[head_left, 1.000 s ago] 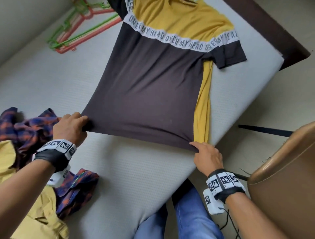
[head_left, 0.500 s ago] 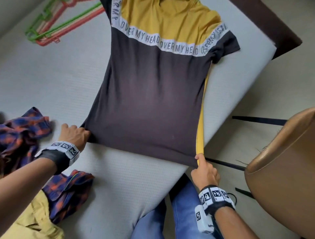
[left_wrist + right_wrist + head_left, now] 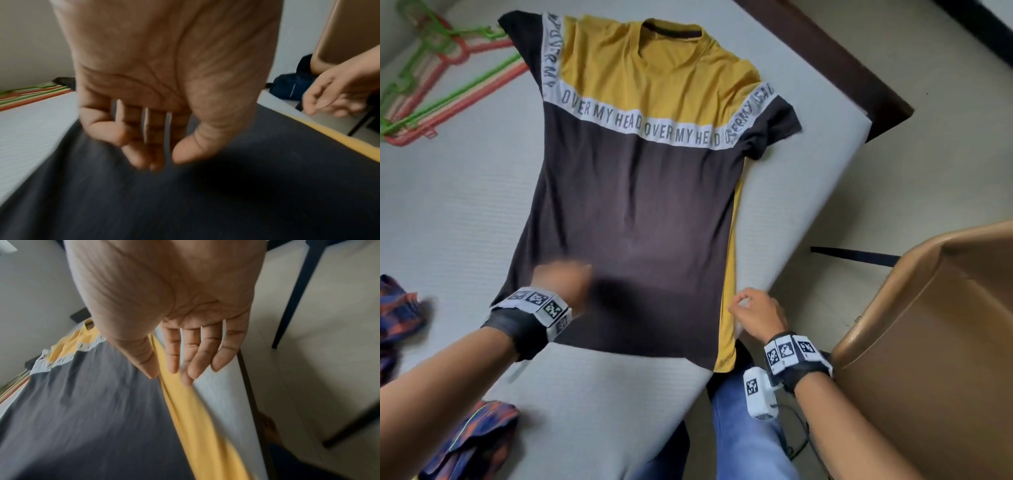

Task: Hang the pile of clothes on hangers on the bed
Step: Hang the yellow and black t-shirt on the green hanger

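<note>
A black and mustard T-shirt point(image 3: 633, 192) with a white "OVER MY HEAD" band lies spread flat on the white bed point(image 3: 448, 212), its hem toward me. My left hand point(image 3: 563, 277) hovers over the shirt's lower black part point(image 3: 205, 203), fingers loosely bent and holding nothing. My right hand point(image 3: 753, 308) is beside the yellow side strip point(image 3: 197, 418) at the bed's edge, fingers relaxed and empty. Green and red hangers point(image 3: 438, 85) lie on the bed at the far left.
A pile of plaid clothes point(image 3: 400, 308) lies at the bed's left, with more plaid cloth point(image 3: 476, 442) near the front edge. A tan chair point(image 3: 935, 342) stands close on the right. The dark bed frame point(image 3: 842, 72) runs along the far right side.
Both hands have let go of the shirt's hem corners. The left hand has moved right over the black cloth; the right hand has lifted off the yellow edge. The shirt now lies flat.
</note>
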The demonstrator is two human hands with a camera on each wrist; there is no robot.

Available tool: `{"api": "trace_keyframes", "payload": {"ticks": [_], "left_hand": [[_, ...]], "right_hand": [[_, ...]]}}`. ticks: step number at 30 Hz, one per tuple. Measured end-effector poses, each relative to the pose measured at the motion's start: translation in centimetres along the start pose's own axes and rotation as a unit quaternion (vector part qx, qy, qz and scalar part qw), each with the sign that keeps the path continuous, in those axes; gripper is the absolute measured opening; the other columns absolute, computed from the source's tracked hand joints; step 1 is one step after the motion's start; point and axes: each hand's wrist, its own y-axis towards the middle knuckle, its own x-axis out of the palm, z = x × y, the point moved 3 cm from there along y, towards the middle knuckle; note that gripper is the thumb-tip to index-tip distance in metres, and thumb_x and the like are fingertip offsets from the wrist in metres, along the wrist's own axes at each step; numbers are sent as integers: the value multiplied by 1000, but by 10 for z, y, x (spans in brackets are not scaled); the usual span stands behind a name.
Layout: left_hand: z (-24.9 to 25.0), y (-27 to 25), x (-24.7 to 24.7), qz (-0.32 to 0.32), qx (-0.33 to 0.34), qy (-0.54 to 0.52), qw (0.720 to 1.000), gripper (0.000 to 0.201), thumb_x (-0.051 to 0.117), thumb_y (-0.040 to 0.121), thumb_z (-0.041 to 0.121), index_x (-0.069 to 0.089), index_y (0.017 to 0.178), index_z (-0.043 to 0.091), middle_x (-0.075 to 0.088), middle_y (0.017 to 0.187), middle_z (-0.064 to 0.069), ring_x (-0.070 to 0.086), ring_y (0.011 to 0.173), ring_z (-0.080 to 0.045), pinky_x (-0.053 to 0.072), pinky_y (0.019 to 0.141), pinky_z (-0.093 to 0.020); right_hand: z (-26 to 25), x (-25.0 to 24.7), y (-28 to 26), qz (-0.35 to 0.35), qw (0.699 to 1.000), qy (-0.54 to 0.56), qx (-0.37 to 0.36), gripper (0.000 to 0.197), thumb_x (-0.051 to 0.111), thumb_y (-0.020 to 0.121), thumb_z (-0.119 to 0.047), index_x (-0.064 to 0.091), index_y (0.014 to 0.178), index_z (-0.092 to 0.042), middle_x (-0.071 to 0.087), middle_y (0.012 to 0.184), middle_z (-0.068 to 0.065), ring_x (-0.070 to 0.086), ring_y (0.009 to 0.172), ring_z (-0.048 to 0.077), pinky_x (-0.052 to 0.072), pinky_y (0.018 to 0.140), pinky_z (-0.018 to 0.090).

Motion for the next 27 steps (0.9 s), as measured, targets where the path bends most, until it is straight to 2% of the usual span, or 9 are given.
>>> {"api": "trace_keyframes", "payload": {"ticks": [4, 8, 11, 15, 18, 20, 22, 24, 27], "left_hand": [[66, 61, -68, 95, 42, -182, 978, 20, 53, 84, 30, 52, 103, 25, 58, 99, 4, 56, 100, -26, 49, 69, -38], [128, 131, -126, 135, 78, -305, 940, 35, 55, 79, 20, 59, 113, 25, 53, 100, -1, 52, 95, -33, 51, 77, -46], [167, 174, -164, 201, 97, -304, 926, 49, 55, 76, 4, 60, 121, 21, 55, 110, -9, 50, 93, -36, 51, 73, -48], [200, 217, -200, 294, 132, -204, 924, 66, 59, 70, 7, 53, 132, 27, 50, 127, -13, 50, 96, -38, 48, 71, -47], [211, 239, -219, 312, 132, -100, 935, 66, 56, 72, 14, 52, 136, 28, 44, 139, -11, 46, 110, -35, 41, 79, -46], [214, 252, -225, 304, 144, -85, 938, 52, 58, 77, 17, 56, 129, 24, 50, 133, -11, 48, 107, -35, 42, 78, -47], [216, 261, -228, 292, 167, -82, 938, 35, 62, 81, 17, 60, 116, 18, 56, 116, -10, 51, 96, -34, 44, 72, -46], [216, 266, -234, 301, 189, -74, 932, 23, 67, 81, 18, 63, 104, 16, 57, 102, -10, 51, 86, -34, 42, 66, -43], [218, 263, -250, 340, 203, -103, 912, 12, 64, 84, 24, 65, 96, 19, 60, 94, -6, 54, 80, -33, 38, 64, -40]], "right_hand": [[-31, -71, 83, 53, 990, 120, -47, 28, 70, 86, -23, 65, 114, -22, 65, 91, 1, 65, 97, 26, 51, 92, 34], [-57, -144, 171, 105, 972, 202, -49, 46, 70, 84, -23, 59, 128, -23, 67, 95, 0, 68, 98, 30, 54, 93, 45], [-76, -190, 225, 123, 963, 235, -54, 56, 72, 84, -24, 54, 136, -20, 64, 93, -3, 68, 99, 31, 53, 95, 47], [-104, -227, 273, 131, 960, 236, -80, 67, 76, 79, -39, 51, 139, -23, 68, 101, 5, 67, 96, 30, 54, 95, 43], [-117, -240, 290, 146, 963, 207, -94, 51, 76, 80, -45, 57, 122, -25, 63, 105, -2, 60, 91, 21, 48, 83, 29], [-124, -240, 295, 153, 970, 156, -109, 31, 72, 85, -44, 59, 104, -23, 65, 105, -1, 58, 89, 22, 40, 75, 26], [-128, -239, 298, 155, 968, 156, -121, 20, 68, 87, -38, 56, 84, -21, 68, 97, 3, 61, 90, 29, 42, 73, 29], [-123, -244, 298, 159, 954, 229, -114, 25, 67, 82, -30, 51, 67, -19, 63, 73, 0, 63, 77, 30, 52, 72, 38], [-106, -264, 288, 201, 918, 321, -117, 25, 66, 79, -20, 49, 61, -15, 49, 57, -3, 52, 60, 22, 54, 57, 39]]}}
